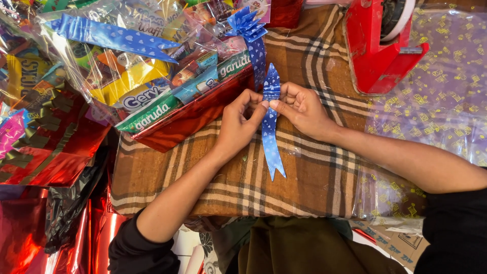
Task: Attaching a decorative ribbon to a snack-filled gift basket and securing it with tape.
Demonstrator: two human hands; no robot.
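Both my hands pinch the middle of a blue ribbon strip with small white hearts; its forked ends point up and down over a brown plaid cloth. My left hand grips it from the left, my right hand from the right, thumbs meeting at the strip. Just above it, a pleated blue ribbon bow with a hanging tail is fixed to a snack hamper wrapped in clear cellophane, in a red foil tray.
A red tape dispenser stands at the top right. Clear cellophane with yellow print lies at the right. Red and dark foil sheets pile at the left. A long blue ribbon lies over the hamper.
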